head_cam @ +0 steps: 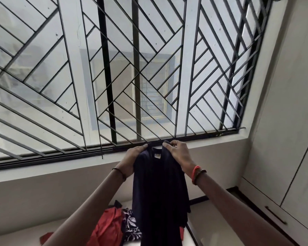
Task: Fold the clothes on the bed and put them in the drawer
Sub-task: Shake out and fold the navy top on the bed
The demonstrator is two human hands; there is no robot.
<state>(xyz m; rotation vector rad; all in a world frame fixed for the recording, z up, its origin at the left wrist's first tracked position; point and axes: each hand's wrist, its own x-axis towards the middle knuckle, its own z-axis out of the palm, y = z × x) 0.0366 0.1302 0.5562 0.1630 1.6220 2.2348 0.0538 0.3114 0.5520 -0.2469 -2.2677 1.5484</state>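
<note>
Dark navy garment [160, 192]: held up in the air by its top edge, neck label facing the camera, the rest hanging straight down between the two forearms; a red patch shows at its lower right hem.
Left hand [132, 160]: closed on the garment's upper left shoulder, fingers curled over the top edge; a thin dark band sits on the wrist.
Right hand [178, 155]: closed on the upper right shoulder, just beside the left hand, with the collar between them; a ring on one finger, orange and dark bands on the wrist.
Bed [25, 233]: pale, low in the view, below and behind the hanging garment.
Red garment [107, 226]: crumpled on the bed, left of the navy one.
Patterned black-and-white cloth [131, 226]: lying touching the red garment, partly hidden by the hanging navy fabric.
Window grille [114, 68]: black diagonal bars, filling the view above the hands.
Cupboard [292, 157]: pale doors with dark handles, on the right.
</note>
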